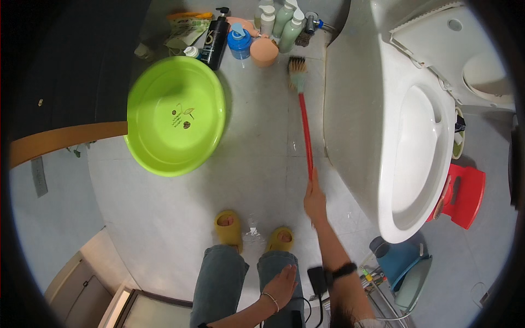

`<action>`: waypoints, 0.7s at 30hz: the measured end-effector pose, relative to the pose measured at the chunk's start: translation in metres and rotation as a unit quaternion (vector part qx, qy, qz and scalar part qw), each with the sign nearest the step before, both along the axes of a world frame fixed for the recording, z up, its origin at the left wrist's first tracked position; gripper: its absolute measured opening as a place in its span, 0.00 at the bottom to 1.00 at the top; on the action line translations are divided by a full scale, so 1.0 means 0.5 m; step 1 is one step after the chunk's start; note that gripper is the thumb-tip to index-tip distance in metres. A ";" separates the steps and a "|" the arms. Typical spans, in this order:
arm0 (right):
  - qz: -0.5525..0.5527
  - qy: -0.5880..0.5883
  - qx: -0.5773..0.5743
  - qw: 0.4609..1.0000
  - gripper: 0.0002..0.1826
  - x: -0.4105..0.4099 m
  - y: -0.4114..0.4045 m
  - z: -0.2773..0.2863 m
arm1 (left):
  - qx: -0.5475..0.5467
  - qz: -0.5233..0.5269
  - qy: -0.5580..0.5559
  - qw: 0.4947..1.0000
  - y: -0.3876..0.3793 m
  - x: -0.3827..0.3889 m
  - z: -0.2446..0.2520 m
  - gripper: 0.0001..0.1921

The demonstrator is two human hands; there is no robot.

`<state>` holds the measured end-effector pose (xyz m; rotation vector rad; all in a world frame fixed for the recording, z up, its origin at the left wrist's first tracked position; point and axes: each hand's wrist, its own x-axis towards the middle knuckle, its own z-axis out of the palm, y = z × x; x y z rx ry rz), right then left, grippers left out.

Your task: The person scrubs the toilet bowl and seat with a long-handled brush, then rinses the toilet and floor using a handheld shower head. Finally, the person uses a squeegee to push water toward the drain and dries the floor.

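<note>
My right hand [316, 203] grips the red handle of a long-handled scrub brush [306, 127]. The brush reaches away from me, its dark-tipped bristle head [297, 74] at the floor near the base of a white ceramic toilet [352, 119]. Whether the bristles press on the floor is hard to tell. Holding nothing, my left hand [281, 287] lies at my right knee with its fingers stretched out. A bright green plastic basin [176, 153] sits to the left, with a small printed picture on its bottom and no objects inside.
Several pump bottles [291, 33], a black pump bottle [215, 43] and a peach round container [264, 52] line the far wall. A red plastic stool [467, 197] stands beyond the toilet. At lower right are blue plastic containers [400, 258]. Wet spots [252, 231] shine between my yellow slippers.
</note>
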<state>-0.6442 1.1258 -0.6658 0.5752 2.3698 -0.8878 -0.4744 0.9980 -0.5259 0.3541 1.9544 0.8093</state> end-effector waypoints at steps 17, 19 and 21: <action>-0.051 -0.027 0.051 0.997 0.27 -0.044 0.056 -0.006 | -0.007 0.040 -0.051 0.998 0.014 0.004 -0.004 0.24; -0.032 -0.008 0.069 0.997 0.28 0.116 0.079 0.044 | 0.003 0.011 -0.058 0.998 0.022 -0.005 0.001 0.24; -0.036 -0.096 0.058 0.993 0.28 0.206 0.072 0.092 | 0.007 0.022 -0.072 0.997 0.025 -0.007 0.007 0.23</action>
